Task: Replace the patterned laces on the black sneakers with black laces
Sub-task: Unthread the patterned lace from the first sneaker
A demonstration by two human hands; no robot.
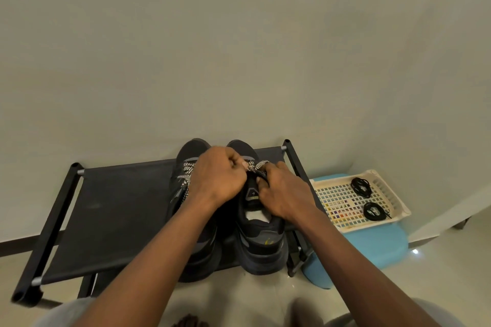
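Two black sneakers stand side by side on a black fabric shoe rack [111,210], toes toward the wall. The left sneaker [186,156] still carries its black-and-white patterned lace [187,176]. Over the right sneaker [261,241], my left hand [218,178] pinches the patterned lace [259,164] near the upper eyelets. My right hand [284,194] grips the same lace at the shoe's tongue. Two coiled black laces [360,186] [373,211] lie in a cream tray to the right.
The cream perforated tray [342,207] rests on a light blue stool [382,247] right of the rack. A plain wall stands close behind the rack. Pale tiled floor [446,273] lies in front, and my knees show at the bottom edge.
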